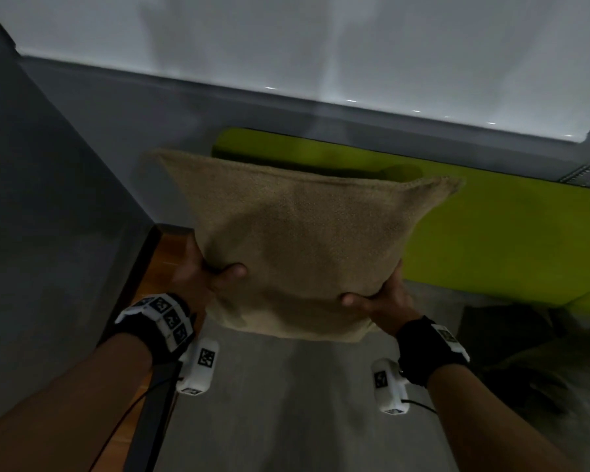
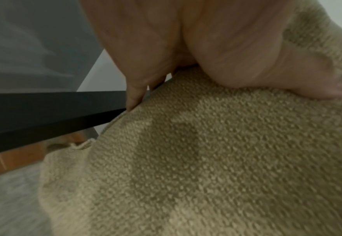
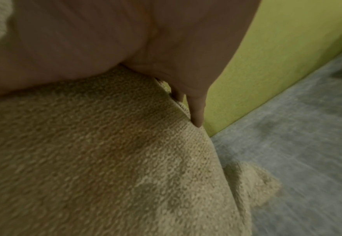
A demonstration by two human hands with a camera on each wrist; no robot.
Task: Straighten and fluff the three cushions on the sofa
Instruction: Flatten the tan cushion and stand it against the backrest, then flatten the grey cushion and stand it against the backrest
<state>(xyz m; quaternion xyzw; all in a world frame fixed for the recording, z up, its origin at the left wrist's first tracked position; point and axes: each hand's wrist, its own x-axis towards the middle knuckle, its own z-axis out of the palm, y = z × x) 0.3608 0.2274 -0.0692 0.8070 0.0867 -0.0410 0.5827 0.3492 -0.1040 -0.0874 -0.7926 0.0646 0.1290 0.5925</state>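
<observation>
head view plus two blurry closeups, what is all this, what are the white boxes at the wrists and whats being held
There is no machine here: a person is working with bare hands. The wide picture comes from a camera on their head, looking down. The white boxes are the left wrist camera and right wrist camera; they took the two close-ups, each looking along one hand. The left hand and right hand grip one tan cushion near its lower corners, thumbs on the near face. They hold it in the air in front of a green sofa, above grey floor.
</observation>
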